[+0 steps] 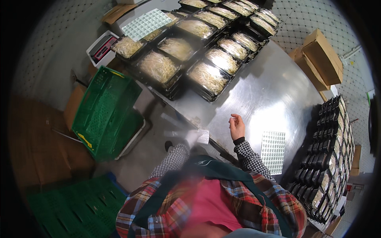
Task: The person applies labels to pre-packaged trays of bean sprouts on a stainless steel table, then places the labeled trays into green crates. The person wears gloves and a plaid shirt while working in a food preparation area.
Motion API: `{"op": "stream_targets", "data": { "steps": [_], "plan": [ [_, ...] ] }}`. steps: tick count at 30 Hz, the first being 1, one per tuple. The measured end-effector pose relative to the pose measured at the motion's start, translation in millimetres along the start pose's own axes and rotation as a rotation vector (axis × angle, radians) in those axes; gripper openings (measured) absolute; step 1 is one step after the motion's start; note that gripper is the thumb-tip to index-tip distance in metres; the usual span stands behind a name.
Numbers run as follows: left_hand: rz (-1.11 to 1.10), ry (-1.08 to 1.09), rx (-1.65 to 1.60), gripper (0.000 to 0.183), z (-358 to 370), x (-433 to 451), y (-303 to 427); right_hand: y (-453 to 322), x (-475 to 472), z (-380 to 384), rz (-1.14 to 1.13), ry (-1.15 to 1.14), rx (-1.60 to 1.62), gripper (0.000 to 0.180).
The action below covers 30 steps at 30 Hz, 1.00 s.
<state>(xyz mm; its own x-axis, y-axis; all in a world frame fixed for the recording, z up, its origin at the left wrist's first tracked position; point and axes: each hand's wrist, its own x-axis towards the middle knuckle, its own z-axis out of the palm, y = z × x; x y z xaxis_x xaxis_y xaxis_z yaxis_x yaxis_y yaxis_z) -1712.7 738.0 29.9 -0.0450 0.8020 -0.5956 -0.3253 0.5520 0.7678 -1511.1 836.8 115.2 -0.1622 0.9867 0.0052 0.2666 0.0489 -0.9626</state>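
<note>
My left hand [193, 137], blurred and pale, is at the near left edge of the steel table [253, 98], closed on a small whitish slip [203, 137]. My right hand [237, 126] is over the table with bent fingers, and nothing shows in it. To its right a sheet of printed labels [272, 152] lies flat beside my right sleeve. Beyond my hands stand stacked black plastic trays of bean sprouts [208, 77] under clear film. A second label sheet [146, 24] lies over trays at the back left.
A green plastic crate [104, 110] stands tilted left of the table, near a white bin holding a dark and red device [102, 49]. Many stacked sprout trays [324, 160] line the right side. Cardboard boxes [321, 59] are at the back right. Another green crate [77, 205] is low at left.
</note>
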Motion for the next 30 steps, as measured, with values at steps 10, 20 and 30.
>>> {"op": "stream_targets", "data": {
  "steps": [10, 20, 30],
  "plan": [
    [0.702, 0.040, -0.222, 0.021, -26.3, -109.7, 251.3, -214.0, 48.4, 26.9, -0.256, -0.511, 0.256, 0.044],
    [0.958, 0.089, -0.114, 0.017, -67.4, -93.7, 317.2, -295.6, 83.0, 125.6, -0.064, -0.381, 0.087, 0.031],
    [0.529, -0.582, 0.064, 0.012, -134.6, -88.8, 336.8, -282.1, 150.2, 120.0, -0.212, 0.040, 0.098, 0.019]
  ]
}}
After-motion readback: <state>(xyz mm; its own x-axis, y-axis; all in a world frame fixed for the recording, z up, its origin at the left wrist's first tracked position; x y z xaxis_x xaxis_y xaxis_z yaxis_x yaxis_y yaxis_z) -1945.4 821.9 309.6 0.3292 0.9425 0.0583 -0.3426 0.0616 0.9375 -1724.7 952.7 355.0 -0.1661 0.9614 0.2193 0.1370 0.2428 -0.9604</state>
